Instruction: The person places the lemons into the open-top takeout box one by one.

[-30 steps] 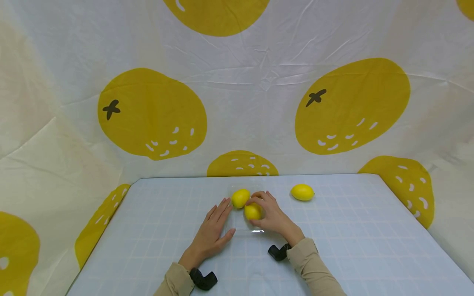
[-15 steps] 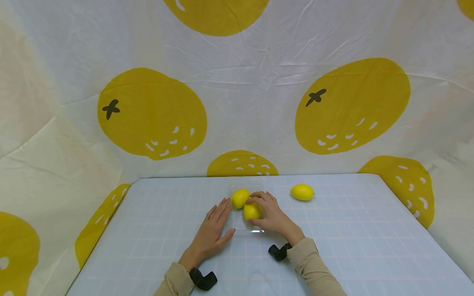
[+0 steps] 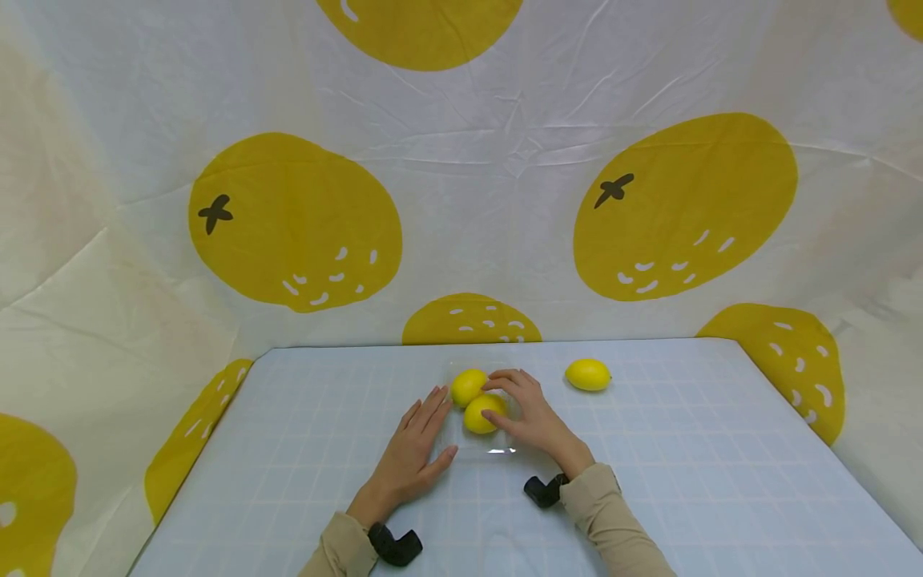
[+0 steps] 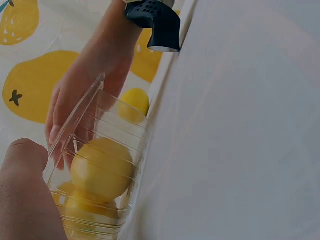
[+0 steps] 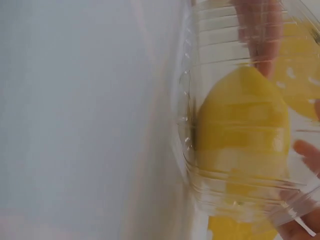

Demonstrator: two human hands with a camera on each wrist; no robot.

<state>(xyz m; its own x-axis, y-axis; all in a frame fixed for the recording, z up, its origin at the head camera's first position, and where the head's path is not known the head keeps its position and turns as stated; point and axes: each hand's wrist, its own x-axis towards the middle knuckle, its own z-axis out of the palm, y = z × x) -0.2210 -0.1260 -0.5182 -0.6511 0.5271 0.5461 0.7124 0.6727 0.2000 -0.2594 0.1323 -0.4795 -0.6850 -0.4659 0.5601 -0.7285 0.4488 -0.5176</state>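
**Two hands at a clear container holding two lemons**

While the left hand lies flat on the table, its fingers are straight and spread, with the fingertips against the left wall of the clear plastic container; it grips nothing. In the left wrist view the thumb sits at the container's edge.

Centre: the container stands on the table between the two hands. Two lemons lie inside it, touching each other. The rear lemon is farther from the person; the front lemon is nearer. The container walls are nearly invisible from the head camera, so its exact outline cannot be stated with certainty.

Right of centre: the right hand is arched over the front lemon, fingers loosely curved, fingertips resting on or just above its right side. A firm grip cannot be confirmed; the hand appears relaxed.

Far right: a third lemon lies alone on the table, well apart from the container.
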